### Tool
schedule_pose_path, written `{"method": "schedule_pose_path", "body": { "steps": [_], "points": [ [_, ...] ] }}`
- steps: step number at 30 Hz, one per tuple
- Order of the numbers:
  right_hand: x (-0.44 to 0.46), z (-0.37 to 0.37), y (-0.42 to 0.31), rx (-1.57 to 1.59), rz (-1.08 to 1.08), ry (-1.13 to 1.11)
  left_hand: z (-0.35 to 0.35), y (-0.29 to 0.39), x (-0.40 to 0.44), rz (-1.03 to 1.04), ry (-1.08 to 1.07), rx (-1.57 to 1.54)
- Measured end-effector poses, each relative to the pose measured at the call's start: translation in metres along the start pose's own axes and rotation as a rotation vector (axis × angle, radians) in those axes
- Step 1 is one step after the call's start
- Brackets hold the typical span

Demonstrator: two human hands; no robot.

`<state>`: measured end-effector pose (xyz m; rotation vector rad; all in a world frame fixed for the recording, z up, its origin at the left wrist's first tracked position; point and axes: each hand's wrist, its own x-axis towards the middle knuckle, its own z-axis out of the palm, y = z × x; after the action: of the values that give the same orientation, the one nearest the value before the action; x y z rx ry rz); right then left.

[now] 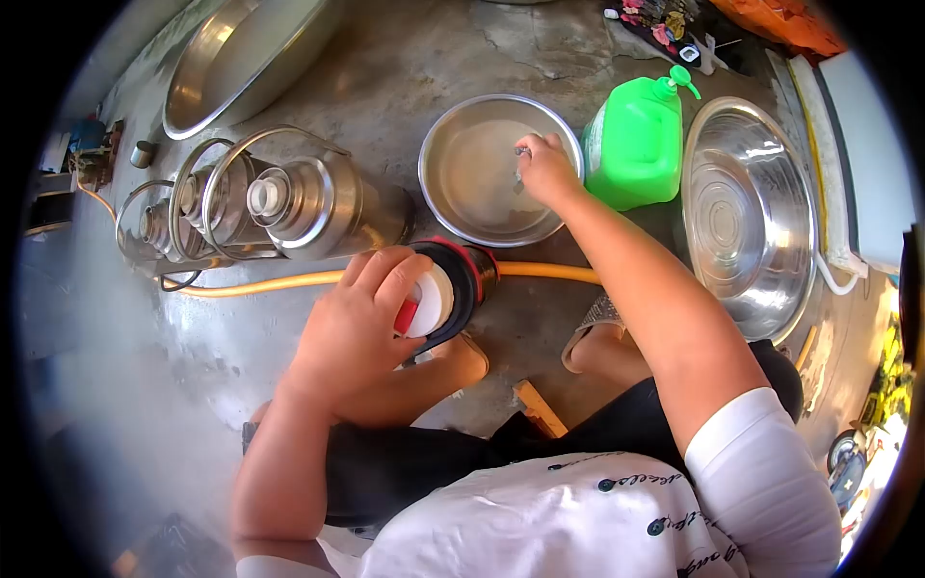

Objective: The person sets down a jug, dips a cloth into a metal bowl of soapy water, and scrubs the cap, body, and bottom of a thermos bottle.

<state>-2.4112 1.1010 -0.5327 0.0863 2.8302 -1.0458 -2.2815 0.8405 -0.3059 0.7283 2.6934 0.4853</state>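
My left hand point(358, 313) is closed around a white round cap point(438, 301) with a red part, held at the top of a dark thermos flask point(469, 289) with red trim. Whether the cap sits in the mouth or just above it, I cannot tell. Over the metal basin point(431, 197) of cloudy water is my right hand point(549, 171), fingers pinched on a small greyish thing, mostly hidden by the hand. A green pump jug point(634, 144) stands just right of that basin.
Several metal thermos flasks point(323, 207) with loop handles stand at left. A big metal tub point(207, 106) is behind them, and a shiny basin point(761, 241) sits at right. An orange hose point(260, 286) crosses the floor near my feet, by a wooden piece point(540, 408).
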Motion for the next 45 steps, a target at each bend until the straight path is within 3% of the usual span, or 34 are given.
{"method": "schedule_pose_path", "body": {
  "steps": [3,5,8,10,11,13,14,15,17,18,19,21,25,26,31,33,37,39,42,43,45],
  "points": [
    [0.012,0.024,0.026,0.003,-0.053,0.044,0.007,-0.005,0.009,-0.043,-0.007,-0.071],
    [0.007,0.030,0.038,-0.196,-0.028,0.012,0.010,-0.006,0.012,-0.063,-0.015,-0.107],
    [-0.003,0.041,0.063,-0.373,-0.027,-0.173,0.014,-0.005,0.013,-0.105,-0.015,-0.179],
    [-0.010,0.042,0.063,-0.535,-0.087,-0.521,0.014,-0.005,0.015,-0.126,-0.013,-0.201],
    [-0.007,0.042,0.057,-0.534,-0.090,-0.521,0.014,-0.006,0.014,-0.126,-0.009,-0.203],
    [0.001,0.041,0.046,-0.303,0.027,-0.838,0.016,-0.008,0.011,-0.122,0.002,-0.209],
    [-0.004,0.046,0.055,-0.106,-0.051,-0.669,0.017,-0.010,0.009,-0.128,0.013,-0.205],
    [-0.005,0.047,0.057,-0.120,-0.051,-0.663,0.019,-0.011,0.007,-0.133,0.027,-0.204],
    [-0.017,0.040,0.045,0.675,0.427,-0.482,0.022,-0.011,0.002,-0.143,0.043,-0.217],
    [-0.024,0.034,0.039,0.940,0.474,-0.431,0.023,-0.012,-0.001,-0.160,0.045,-0.219],
    [-0.031,0.024,0.031,0.920,0.463,-0.426,0.025,-0.013,-0.003,-0.156,0.065,-0.229],
    [-0.043,0.001,0.011,1.625,0.614,-0.235,0.031,-0.015,-0.008,-0.130,0.131,-0.289],
    [-0.055,-0.032,-0.030,1.958,0.648,-0.116,0.037,-0.019,-0.014,-0.187,0.173,-0.357],
    [-0.055,-0.036,-0.031,1.976,0.638,-0.177,0.038,-0.019,-0.015,-0.209,0.181,-0.375],
    [-0.070,-0.039,-0.059,1.586,0.638,-0.066,0.050,-0.018,-0.017,-0.275,0.234,-0.413],
    [-0.084,-0.040,-0.080,1.437,0.356,-0.006,0.055,-0.017,-0.016,-0.233,0.272,-0.374],
    [-0.127,-0.043,-0.132,1.340,0.069,0.115,0.064,-0.016,-0.015,-0.243,0.353,-0.409],
    [-0.149,-0.050,-0.144,1.066,-0.001,0.054,0.062,-0.017,-0.014,-0.254,0.350,-0.425],
    [-0.165,-0.039,-0.147,0.465,-0.380,0.065,0.068,-0.017,-0.012,-0.246,0.348,-0.426],
    [-0.165,-0.031,-0.147,0.405,-0.424,0.102,0.070,-0.016,-0.012,-0.225,0.352,-0.408],
    [-0.152,-0.033,-0.144,0.534,-0.307,-0.020,0.069,-0.014,-0.010,-0.234,0.342,-0.412]
  ]
}}
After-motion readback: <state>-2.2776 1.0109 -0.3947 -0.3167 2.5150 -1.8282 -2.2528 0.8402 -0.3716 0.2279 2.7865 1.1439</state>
